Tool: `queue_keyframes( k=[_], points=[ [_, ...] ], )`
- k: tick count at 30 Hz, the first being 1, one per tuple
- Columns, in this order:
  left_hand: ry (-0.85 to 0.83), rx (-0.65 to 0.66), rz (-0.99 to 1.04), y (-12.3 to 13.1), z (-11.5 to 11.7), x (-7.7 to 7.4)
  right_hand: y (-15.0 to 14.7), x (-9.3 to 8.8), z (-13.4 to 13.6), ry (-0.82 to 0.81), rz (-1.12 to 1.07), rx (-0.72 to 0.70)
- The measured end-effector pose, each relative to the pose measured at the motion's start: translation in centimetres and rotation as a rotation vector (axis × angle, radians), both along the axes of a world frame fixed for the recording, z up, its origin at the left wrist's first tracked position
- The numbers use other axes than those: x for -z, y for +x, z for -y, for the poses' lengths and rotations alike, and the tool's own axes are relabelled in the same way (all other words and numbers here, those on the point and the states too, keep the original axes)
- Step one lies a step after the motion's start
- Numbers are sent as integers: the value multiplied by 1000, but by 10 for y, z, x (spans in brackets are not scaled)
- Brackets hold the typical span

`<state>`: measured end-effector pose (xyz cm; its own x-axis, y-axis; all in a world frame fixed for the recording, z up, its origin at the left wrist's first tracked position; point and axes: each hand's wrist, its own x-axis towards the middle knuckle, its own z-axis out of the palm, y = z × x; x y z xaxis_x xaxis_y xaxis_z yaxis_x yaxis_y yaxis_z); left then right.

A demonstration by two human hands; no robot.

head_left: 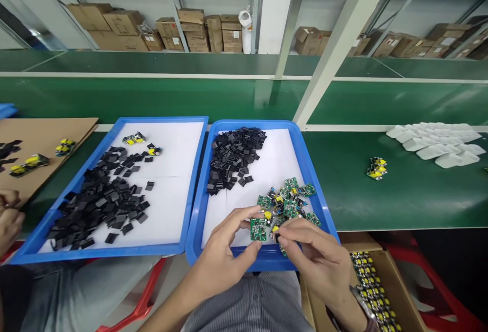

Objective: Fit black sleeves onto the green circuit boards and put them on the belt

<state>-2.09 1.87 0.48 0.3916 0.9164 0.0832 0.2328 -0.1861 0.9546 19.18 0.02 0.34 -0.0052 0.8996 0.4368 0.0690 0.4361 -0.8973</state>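
My left hand (227, 247) pinches a small green circuit board (258, 230) by its edges, over the near side of the right-hand blue tray (195, 230). Close to its right, my right hand (316, 250) is closed, fingertips together on a small black piece (278, 237), mostly hidden by the fingers. Just behind both hands lies a pile of circuit boards (290, 208) with yellow and dark components. Farther back in this tray is a heap of flat black pieces (234, 159) on white lining.
A second blue tray (194, 179) at left holds black pieces and a few boards. Beyond it are cardboard (46, 133) and a co-worker's hand (9, 217). On the green bench at right lie boards (377, 168) and white trays (438, 141). A carton of boards (371, 291) stands below.
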Motion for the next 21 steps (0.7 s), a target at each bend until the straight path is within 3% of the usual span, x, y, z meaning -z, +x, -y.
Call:
queue_keyframes(
  k=[3,9,13,21],
  points=[
    [-114,-8,115,-4,6,2,-10,3,-1,-1,2,-25],
    [-156,-124,337,-9,13,10,-18,10,1,-65,73,-30],
    [-233,-99,466,-15,14,11,-20,10,3,-127,68,-75],
    [-182,-49,367,-22,14,9,-29,10,6,-146,52,-65]
  ],
)
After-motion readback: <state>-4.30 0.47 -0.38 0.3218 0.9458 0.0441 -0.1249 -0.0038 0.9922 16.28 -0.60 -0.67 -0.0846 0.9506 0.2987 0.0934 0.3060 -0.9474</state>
